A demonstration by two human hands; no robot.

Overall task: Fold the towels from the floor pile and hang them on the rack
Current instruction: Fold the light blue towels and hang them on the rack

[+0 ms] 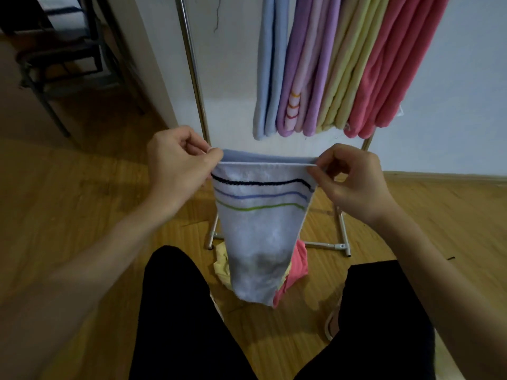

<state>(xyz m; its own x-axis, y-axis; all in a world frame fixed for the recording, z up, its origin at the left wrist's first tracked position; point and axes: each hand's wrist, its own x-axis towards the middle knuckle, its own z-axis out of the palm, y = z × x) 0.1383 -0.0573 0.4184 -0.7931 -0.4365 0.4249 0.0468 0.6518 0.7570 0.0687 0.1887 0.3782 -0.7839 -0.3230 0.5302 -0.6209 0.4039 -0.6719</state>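
Pale blue terry towel with three stripes (258, 231) hangs limp and light; left hand (178, 163) and right hand (354, 179) fingers pinch its top corners, the best hold

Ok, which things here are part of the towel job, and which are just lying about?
Part of the job:
- striped towel, pinched at its top corners by left hand and right hand
- floor pile
- rack
- hung towels

Just lying about:
- dark metal frame, far left
- sandal
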